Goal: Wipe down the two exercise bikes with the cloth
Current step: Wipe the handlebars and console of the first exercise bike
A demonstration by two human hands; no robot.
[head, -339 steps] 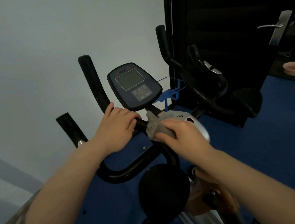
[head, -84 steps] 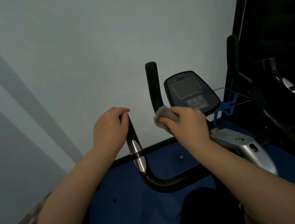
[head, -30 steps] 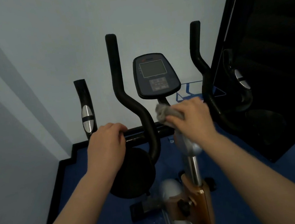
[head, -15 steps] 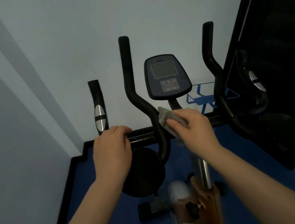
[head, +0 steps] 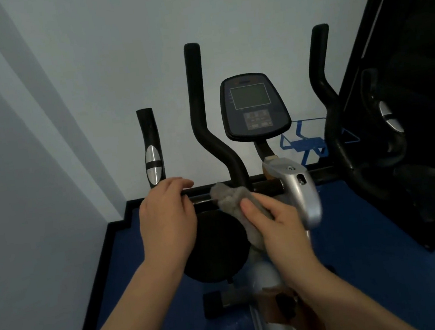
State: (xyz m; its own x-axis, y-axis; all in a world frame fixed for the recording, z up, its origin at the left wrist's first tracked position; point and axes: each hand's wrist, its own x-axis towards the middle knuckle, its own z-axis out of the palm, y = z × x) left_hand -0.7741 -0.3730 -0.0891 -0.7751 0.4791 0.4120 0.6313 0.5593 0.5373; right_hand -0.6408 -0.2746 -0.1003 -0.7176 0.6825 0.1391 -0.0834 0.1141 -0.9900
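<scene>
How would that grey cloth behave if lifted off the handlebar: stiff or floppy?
Likely floppy: the grey cloth bunches and drapes under the right hand. Probably light, since thumb and fingers alone hold it. Its fuzzy surface suggests it will not slip.

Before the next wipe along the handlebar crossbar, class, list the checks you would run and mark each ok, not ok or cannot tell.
1. Cloth gripped in the right hand: ok.
2. Cloth touching the crossbar: ok.
3. Left hand steadying the bar: cannot tell, fingers look loosely laid over it.
4. Left hand out of the cloth's path: not ok, it sits just beside the cloth.
5. Console wiped: cannot tell.
6. Second bike's handlebar within reach: cannot tell.
</scene>
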